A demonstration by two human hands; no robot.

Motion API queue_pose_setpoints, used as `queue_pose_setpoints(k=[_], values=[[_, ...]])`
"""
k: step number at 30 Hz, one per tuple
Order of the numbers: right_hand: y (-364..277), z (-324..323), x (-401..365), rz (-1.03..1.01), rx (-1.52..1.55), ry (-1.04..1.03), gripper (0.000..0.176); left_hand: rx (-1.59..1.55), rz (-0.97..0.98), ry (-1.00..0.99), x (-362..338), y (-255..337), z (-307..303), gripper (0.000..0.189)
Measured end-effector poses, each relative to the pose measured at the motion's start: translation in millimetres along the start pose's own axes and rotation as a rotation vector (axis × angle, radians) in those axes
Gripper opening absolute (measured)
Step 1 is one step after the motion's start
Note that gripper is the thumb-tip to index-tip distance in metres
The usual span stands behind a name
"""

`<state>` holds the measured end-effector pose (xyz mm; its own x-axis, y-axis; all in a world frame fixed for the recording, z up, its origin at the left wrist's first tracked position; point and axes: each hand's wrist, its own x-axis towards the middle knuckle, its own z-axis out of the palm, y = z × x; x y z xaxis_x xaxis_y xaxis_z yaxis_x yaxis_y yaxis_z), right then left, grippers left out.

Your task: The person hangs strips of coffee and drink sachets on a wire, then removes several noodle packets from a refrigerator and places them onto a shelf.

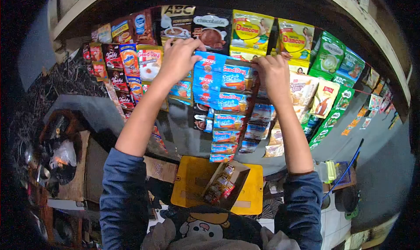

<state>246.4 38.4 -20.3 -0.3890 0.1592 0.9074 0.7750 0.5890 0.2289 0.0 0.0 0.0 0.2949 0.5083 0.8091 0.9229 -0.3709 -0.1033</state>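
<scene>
My left hand (181, 59) is closed at the top of a blue strip of Nescafe sachets (206, 80), its fingers curled near the hanging line. Beside that strip hangs a long strip of Good Day Freeze sachets (231, 102), partly overlapped by the blue one. My right hand (275, 75) is closed in a pinch at the upper right of the Good Day strip; its fingers hide what they grip. Yellow Dancow packets (252, 31) hang just above and between my hands. A Good Day cappuccino packet (149, 64) is left of my left hand.
More sachet strips hang along the wall, including green Milo sachets (332, 116) at right and red-brown ones (117, 79) at left. Below are a yellow lid-like panel (186, 180), an open carton (240, 184) with small packets, and a blue rod (348, 171).
</scene>
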Motion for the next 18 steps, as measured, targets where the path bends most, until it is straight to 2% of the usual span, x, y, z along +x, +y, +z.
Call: queue_pose_setpoints(k=[1,5,6,7,9,11,14,17,18], values=[[-2,1,-1,-0.021,-0.008,0.053,0.007,0.007,-0.015,0.009,-2,-2,-1,0.020],[5,-12,-20,0.149,0.026,0.123,0.013,-0.014,-0.027,0.074,0,8,5,0.023],[7,-17,-24,0.140,0.025,0.183,0.014,-0.042,-0.012,0.079,0,18,6,0.023],[4,-22,-30,0.205,0.009,0.147,0.016,-0.034,0.013,0.123,1,26,5,0.022],[5,-25,-33,0.162,0.014,0.153,0.021,-0.033,0.032,0.171,5,41,12,0.022],[-1,-24,-32,0.140,-0.001,0.138,0.028,-0.128,0.164,0.173,11,60,21,0.018],[-13,-13,-20,0.081,0.034,0.162,0.027,-0.080,0.132,0.159,21,75,34,0.013],[-7,2,-13,0.069,-0.067,0.085,0.022,-0.035,0.100,0.143,27,78,35,0.011],[-4,2,-11,0.046,-0.088,0.099,0.014,-0.059,0.089,0.113,27,76,34,0.010]])
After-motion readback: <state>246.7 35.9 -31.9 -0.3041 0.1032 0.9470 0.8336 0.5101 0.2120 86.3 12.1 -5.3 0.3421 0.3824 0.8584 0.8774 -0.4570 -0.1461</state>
